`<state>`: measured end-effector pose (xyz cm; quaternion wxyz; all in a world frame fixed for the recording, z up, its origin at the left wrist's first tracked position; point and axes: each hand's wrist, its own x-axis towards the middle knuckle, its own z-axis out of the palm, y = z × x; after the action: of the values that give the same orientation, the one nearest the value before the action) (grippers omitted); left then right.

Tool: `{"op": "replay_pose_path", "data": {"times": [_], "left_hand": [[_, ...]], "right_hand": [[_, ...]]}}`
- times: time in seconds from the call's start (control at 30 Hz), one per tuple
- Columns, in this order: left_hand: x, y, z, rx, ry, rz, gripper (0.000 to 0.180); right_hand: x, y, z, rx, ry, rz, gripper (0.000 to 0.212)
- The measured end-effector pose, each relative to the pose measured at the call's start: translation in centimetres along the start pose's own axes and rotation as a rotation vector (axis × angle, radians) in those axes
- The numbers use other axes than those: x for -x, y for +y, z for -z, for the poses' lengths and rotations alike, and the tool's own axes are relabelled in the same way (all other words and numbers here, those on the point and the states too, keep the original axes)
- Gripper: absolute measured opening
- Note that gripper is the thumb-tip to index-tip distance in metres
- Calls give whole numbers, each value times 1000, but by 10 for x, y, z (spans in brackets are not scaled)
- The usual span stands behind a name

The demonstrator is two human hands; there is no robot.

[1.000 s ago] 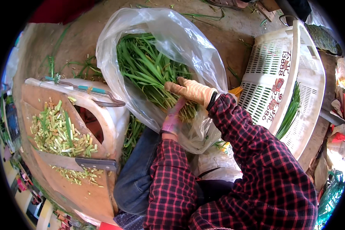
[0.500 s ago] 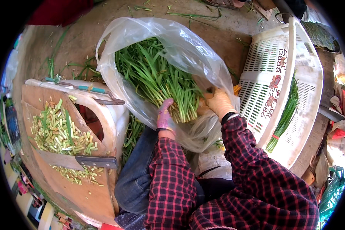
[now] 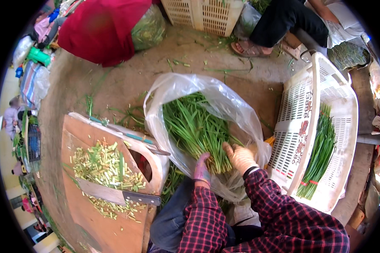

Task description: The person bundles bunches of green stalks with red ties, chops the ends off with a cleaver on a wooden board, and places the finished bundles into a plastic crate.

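Note:
A loose heap of garlic chives (image 3: 195, 126) lies in a clear plastic bag (image 3: 249, 114) in front of me, cut ends toward me. My left hand (image 3: 202, 169), in a purple-stained glove, grips the left side of the stalk ends; its thumb shows on top and its fingers are hidden beneath. My right hand (image 3: 242, 159), in a pale orange glove, closes on the stalks from the right, thumb against them. To the right, tied garlic chives (image 3: 318, 158) with red bands lie in a white plastic crate (image 3: 293, 114).
At left, a wooden board (image 3: 78, 211) bears chopped stalk pieces (image 3: 105, 166) and a cleaver (image 3: 109, 195). A tool with a teal handle (image 3: 135, 137) lies beside it. Beyond are a red cloth (image 3: 103, 29), another crate (image 3: 202, 17) and a person's sandalled foot (image 3: 253, 47).
The view has shifted, bringing more of the far floor, red cloth and person's leg into sight. My right hand has moved from beside the bag's inner wall onto the stalks. My left stays at their ends.

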<state>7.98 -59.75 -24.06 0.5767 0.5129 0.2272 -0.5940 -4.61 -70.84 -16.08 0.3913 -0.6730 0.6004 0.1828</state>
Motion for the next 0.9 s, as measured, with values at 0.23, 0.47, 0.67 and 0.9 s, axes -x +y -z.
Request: {"op": "replay_pose_path", "data": {"times": [0.23, 0.47, 0.67, 0.9], "left_hand": [[1, 1, -2, 15, -7, -5, 35], [-2, 13, 3, -108, -37, 109, 33], [35, 32, -25, 105, -168, 157, 53], [17, 14, -6, 60, -331, 49, 63]], "right_hand": [[-46, -14, -46, -541, -137, -216, 81], [-65, -3, -46, -301, -58, -69, 71], [-29, -31, -26, 6, 112, 108, 50], [-10, -62, 7, -504, -350, 71, 79]]}}
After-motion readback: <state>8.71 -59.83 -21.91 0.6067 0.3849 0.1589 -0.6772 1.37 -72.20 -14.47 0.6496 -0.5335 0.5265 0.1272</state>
